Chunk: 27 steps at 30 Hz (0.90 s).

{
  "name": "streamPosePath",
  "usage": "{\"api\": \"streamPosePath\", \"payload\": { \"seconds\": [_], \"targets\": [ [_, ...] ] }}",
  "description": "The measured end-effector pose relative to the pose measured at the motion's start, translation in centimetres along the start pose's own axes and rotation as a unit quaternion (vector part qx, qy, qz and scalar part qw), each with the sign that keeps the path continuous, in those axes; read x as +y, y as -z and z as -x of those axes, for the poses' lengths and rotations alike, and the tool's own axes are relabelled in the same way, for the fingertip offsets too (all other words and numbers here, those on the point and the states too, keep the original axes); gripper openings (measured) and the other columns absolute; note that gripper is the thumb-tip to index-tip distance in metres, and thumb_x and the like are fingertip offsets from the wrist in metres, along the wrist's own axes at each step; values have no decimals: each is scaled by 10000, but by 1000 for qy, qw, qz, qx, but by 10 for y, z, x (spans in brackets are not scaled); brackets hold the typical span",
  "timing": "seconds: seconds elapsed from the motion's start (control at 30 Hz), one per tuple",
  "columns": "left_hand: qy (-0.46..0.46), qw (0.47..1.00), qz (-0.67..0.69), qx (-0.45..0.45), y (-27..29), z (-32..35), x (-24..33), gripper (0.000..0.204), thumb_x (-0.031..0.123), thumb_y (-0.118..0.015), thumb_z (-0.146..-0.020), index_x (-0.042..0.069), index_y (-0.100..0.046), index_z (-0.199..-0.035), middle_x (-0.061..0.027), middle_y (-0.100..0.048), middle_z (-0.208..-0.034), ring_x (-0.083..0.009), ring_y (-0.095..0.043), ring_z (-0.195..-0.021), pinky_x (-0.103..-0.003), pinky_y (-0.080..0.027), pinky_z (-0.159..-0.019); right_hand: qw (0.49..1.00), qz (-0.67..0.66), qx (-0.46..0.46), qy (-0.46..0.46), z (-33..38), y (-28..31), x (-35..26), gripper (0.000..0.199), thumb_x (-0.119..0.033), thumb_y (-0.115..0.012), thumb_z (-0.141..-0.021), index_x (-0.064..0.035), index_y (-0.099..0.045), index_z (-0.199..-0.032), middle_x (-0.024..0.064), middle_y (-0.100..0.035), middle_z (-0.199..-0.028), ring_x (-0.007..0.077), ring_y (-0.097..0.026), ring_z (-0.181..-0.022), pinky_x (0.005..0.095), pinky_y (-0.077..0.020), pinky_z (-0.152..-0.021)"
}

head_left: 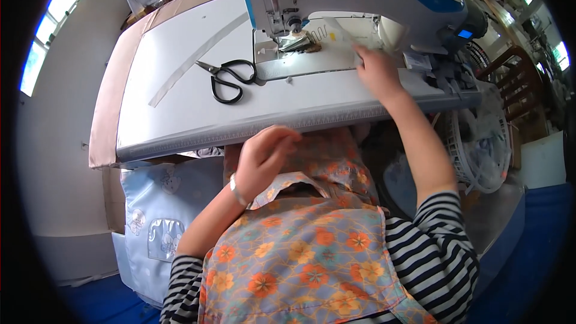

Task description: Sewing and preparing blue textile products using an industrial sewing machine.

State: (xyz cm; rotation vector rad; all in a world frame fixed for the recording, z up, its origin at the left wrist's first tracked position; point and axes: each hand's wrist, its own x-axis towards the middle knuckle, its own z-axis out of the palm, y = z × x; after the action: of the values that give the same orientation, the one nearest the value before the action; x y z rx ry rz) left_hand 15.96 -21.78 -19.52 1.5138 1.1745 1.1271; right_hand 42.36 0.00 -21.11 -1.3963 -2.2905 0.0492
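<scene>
My right hand [379, 73] reaches over the sewing machine bed [336, 65], its fingers closed at the near end of a pale narrow strip [342, 31]. That strip slants away behind the needle area of the white and blue sewing machine [384, 1]. Just off the table's front edge, above my lap, my left hand [264, 157] hovers with loosely bent fingers and nothing visible in it. Black-handled scissors [231, 79] lie left of the machine bed, blades toward the left. Under the machine head is a small greyish piece [294, 42], too unclear to name.
Another long pale strip [195, 63] lies across the white tabletop [162, 93]. A measuring scale runs along its front edge. Light blue printed fabric [162, 198] hangs below left. To the right stand a white basket [474, 144] with plastic in it and a wooden chair [519, 81].
</scene>
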Motion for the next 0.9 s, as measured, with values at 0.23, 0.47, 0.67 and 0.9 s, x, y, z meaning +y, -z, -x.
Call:
{"api": "streamPosePath", "payload": {
  "seconds": [0.23, 0.47, 0.67, 0.9],
  "targets": [
    [-30, 996, -69, -51, -76, -117, -17, 235, 39, -625, -901, 15, -654, -1134, -109, -654, -1043, -174, -658, -918, -317, -535, -814, 939, -330, 90, -42, 62, 16, -30, 409, 15, -687, -839, -71, -658, -1238, 117, -701, -1013, 161, -646, -755, 281, -534, -715],
    [-194, 981, -13, -26, -111, -135, -27, 371, -25, -682, -805, 42, -655, -1169, -139, -630, -1167, -336, -619, -1100, -398, -521, -932, 892, -424, 156, 26, 94, 33, -52, 362, 104, -641, -853, -31, -659, -1188, 74, -686, -1014, 131, -638, -791, 250, -521, -733],
    [-217, 973, -77, 1, -92, -133, -28, 339, -35, -704, -783, 38, -683, -1114, -160, -493, -1434, -269, -571, -1233, -354, -496, -979, 889, -396, 181, 142, 103, 48, -66, 316, 106, -628, -840, -14, -654, -1131, 133, -685, -984, 218, -688, -834, 300, -548, -735],
    [-234, 970, -48, -44, -52, -132, -47, 291, 136, -670, -863, 36, -655, -1136, -137, -518, -1412, -231, -532, -1262, -344, -472, -1005, 858, -356, 193, 317, 44, 27, -141, 268, 52, -621, -812, -21, -666, -1066, 165, -688, -994, 311, -686, -820, 405, -562, -729]
  ]
}}
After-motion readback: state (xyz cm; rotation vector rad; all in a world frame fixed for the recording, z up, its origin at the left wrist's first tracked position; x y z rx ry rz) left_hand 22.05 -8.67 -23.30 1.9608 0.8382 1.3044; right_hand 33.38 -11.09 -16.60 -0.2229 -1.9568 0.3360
